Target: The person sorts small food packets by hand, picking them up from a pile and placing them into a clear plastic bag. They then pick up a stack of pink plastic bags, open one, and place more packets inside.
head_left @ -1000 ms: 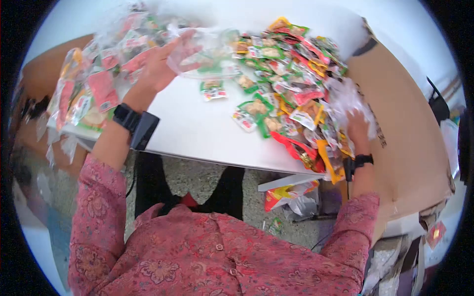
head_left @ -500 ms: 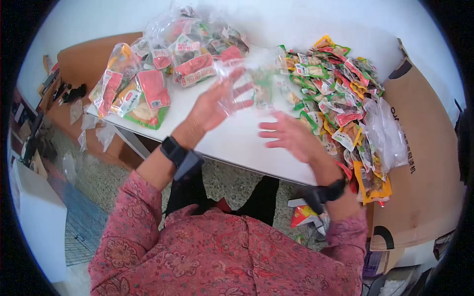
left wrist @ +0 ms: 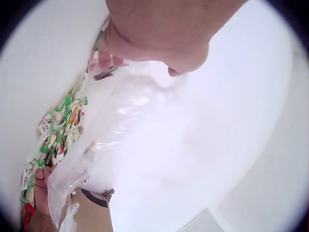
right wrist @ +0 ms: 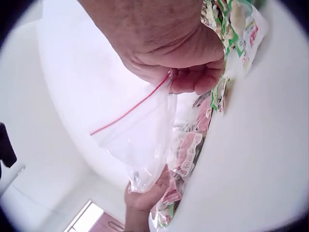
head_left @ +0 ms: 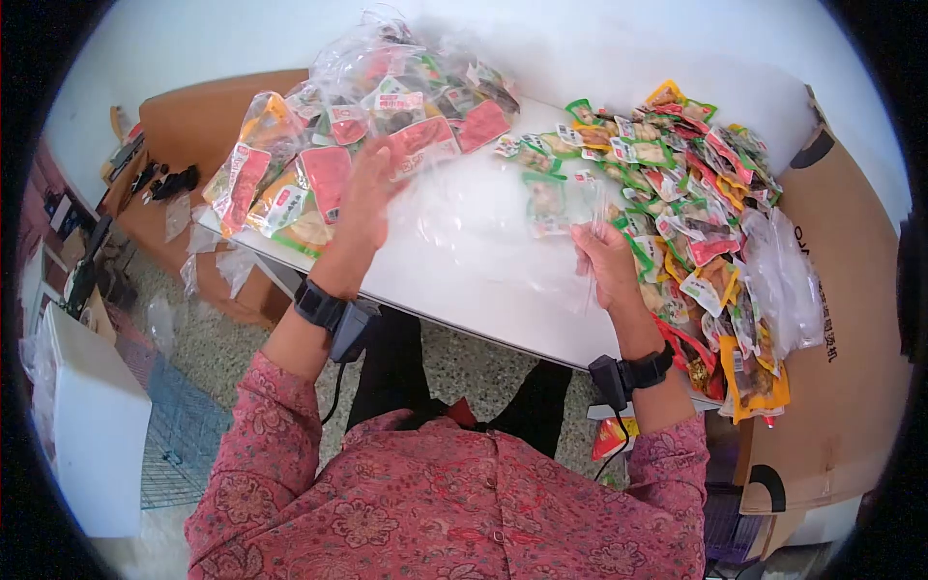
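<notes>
In the head view, the clear bag (head_left: 454,224) hangs over the counter (head_left: 425,296) and might slip if the right hand (head_left: 607,259), pinching only its right edge, slackens. From the left wrist, it stretches rightward off the left hand (left wrist: 159,36), whose grip looks relaxed. From the right wrist, its red strip (right wrist: 131,109) runs up to the right grip

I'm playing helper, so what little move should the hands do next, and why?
Perhaps the left hand should ease open the clear plastic bag along its thin red strip, which looks closed: the right hand pinches one end, and small colourful plastic packets lie heaped nearby.
</notes>
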Tool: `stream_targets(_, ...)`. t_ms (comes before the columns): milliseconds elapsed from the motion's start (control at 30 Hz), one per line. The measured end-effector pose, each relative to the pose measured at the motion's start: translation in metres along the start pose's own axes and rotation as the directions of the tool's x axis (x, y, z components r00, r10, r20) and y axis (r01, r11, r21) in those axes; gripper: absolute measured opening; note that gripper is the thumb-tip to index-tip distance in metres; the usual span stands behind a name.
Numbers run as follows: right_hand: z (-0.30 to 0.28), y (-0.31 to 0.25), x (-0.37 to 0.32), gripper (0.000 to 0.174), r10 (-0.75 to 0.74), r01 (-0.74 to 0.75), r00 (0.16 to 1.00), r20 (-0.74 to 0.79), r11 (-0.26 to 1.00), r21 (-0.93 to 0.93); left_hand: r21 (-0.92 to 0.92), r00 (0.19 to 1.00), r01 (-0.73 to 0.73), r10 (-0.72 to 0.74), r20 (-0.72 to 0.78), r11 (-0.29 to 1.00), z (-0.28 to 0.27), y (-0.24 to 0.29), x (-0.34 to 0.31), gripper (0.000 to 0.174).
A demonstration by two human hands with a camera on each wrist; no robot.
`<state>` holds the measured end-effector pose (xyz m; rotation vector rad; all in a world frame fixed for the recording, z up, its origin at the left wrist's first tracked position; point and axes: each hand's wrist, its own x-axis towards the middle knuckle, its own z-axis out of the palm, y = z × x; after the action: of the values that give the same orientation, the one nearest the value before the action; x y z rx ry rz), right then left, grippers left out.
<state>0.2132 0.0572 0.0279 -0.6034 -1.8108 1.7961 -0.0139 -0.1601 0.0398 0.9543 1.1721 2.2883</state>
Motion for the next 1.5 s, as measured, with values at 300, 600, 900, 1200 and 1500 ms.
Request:
stream_targets(300,0.026,-0.005,0.003,0.017,0.006,0.015,0.972,0.233,0.996,-0.088,0.502,0.584,-0.772,0.122,0.802,0.390,0.106,0.022,0.009,0.025)
stream_targets(600,0.024,0.003,0.033,0.021,0.125,-0.085,0.951,0.283,0.985,-0.150,0.752,0.730,-0.284,-0.375,0.571,0.594,0.117,-0.062,0.052,0.016)
stream_targets(900,-0.007,0.013,0.055,0.027,0.185,-0.277,0.941,0.282,0.902,0.330,0.554,0.785,0.181,-0.459,0.417,0.813,0.102,-0.098,0.077,0.009)
stream_targets(1200,0.000,0.031,0.062,0.015,0.084,-0.104,0.986,0.148,0.986,0.134,0.246,0.728,0.465,-0.525,0.441,0.851,0.087,-0.127,0.080,0.025)
stream_targets(1500,0.006,0.021,0.058,0.025,0.032,-0.052,0.988,0.149,0.990,0.133,0.179,0.733,0.455,-0.481,0.480,0.872,0.094,-0.114,0.066,0.048)
